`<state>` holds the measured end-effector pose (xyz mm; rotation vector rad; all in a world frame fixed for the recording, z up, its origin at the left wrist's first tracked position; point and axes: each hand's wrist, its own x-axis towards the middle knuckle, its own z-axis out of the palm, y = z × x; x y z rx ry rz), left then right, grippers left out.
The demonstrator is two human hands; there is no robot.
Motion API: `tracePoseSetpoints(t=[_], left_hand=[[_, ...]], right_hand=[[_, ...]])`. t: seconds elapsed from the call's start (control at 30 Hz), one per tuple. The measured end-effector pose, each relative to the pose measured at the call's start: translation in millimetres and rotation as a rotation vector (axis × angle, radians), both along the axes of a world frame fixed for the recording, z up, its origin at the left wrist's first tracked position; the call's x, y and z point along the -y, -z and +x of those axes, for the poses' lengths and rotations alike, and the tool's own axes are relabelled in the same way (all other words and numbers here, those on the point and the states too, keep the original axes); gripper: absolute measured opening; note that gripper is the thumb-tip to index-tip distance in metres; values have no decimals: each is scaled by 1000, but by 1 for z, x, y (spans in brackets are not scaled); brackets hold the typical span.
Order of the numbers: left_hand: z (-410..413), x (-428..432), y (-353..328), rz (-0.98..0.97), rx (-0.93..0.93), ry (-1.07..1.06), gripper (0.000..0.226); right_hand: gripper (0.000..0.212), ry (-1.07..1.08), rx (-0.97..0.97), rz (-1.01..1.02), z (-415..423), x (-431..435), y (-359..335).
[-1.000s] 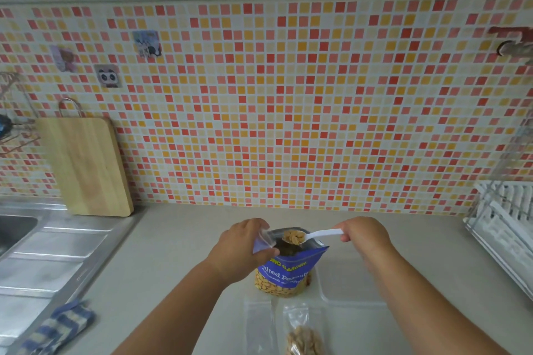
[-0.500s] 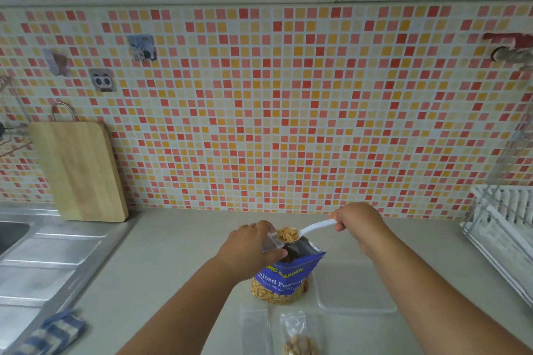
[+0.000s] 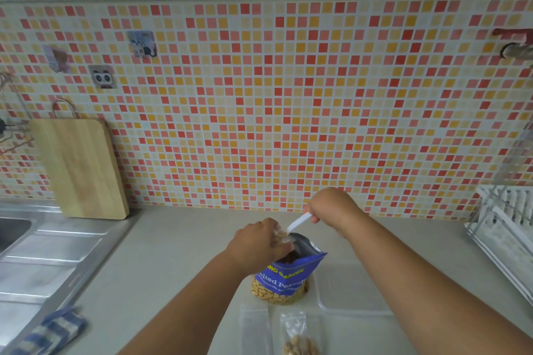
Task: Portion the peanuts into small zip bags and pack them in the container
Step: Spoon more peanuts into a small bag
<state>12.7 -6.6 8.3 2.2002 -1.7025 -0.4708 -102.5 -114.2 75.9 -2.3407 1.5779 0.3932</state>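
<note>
A blue salted-peanut pouch (image 3: 289, 276) stands open on the counter, peanuts showing through its clear base. My left hand (image 3: 256, 243) pinches a small clear zip bag (image 3: 279, 237) beside the pouch's mouth; a few peanuts show inside it. My right hand (image 3: 331, 207) holds a white plastic spoon (image 3: 300, 222) tilted down, its bowl at the small bag's opening and hidden. A clear, lidded container (image 3: 353, 288) lies right of the pouch. Nearer me lie a zip bag with peanuts (image 3: 300, 339) and an empty zip bag (image 3: 253, 328).
A wooden cutting board (image 3: 80, 167) leans on the tiled wall at the left. A steel sink drainboard (image 3: 43, 256) fills the left side, with a blue striped cloth (image 3: 52, 331) at its edge. A white dish rack (image 3: 507, 228) stands at the right.
The spoon, loaded with peanuts above the pouch, has swung left and tipped down into the small bag. My right hand rose and moved back a little.
</note>
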Motion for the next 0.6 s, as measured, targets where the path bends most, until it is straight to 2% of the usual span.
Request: tracePoseSetpoints(t=[0.07,0.13,0.2,0.3,0.43,0.53,0.6], left_hand=[[0,0,2,-25,-18,-13,52],[0,1,4,-45,-53,-32,54],[0,2,5,-67,-105,-52,52],[-1,1,7,-180,-233,-56,43],[0,-8,7,-369,-446,-55,30],[6,-15,8,-420,-583,-90,21],[9,-19,6,-466,-701,-145,14]], right_hand=[[32,-60,123,-64,-3,-6,1],[28,-81,373,-90,-10,-15,-1],[26,-161,545,-124,-15,-29,-7],[24,-414,526,-282,-18,-41,-18],[25,-633,503,-699,-29,-50,-43],[21,-537,623,-980,-42,-49,-51],[21,-374,671,-980,-48,-49,-47]])
